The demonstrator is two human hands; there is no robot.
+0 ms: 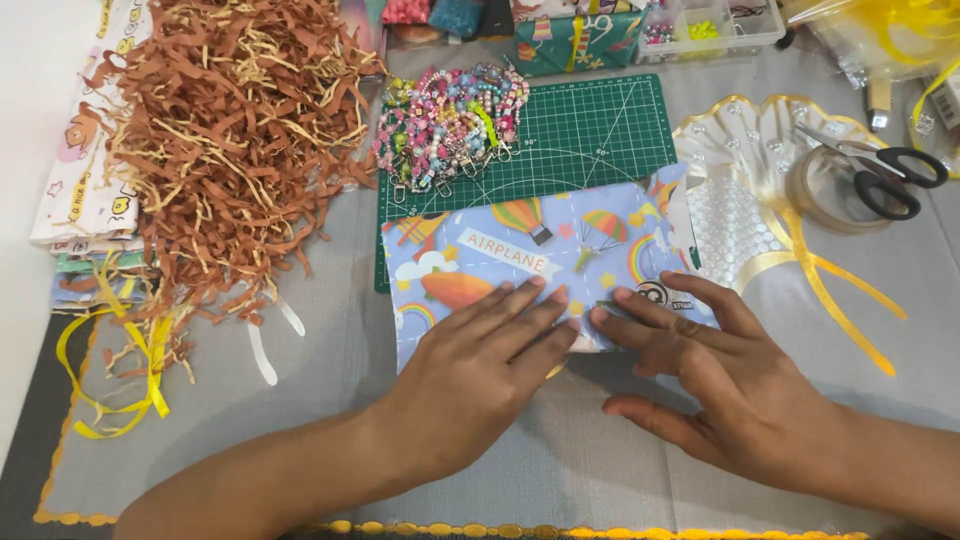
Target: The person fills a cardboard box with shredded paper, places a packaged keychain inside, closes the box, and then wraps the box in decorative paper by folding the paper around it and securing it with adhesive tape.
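Wrapping paper (520,262), light blue and printed with balloons, rainbows and clouds, is lying half on the green cutting mat (580,130) and half on the grey counter (320,380). Both hands are pressing on its near edge: the left hand (480,375) is lying flat with fingers spread, and the right hand (700,375) is doing the same just beside it, fingertips almost meeting, neither one gripping anything. It is looking thin, light and easily creased, likely to slide on the smooth mat, so I'd judge the edges and corners the best places to take hold, with flat palms pinning it.

Counting outward: one printed sheet, one mat, one heap of beaded keychains (450,125) too tangled to number, one big pile of brown paper shreds (230,140), one pair of black-handled scissors (880,175) resting over one tape roll (830,190), and one loose yellow ribbon (120,380) at far left.
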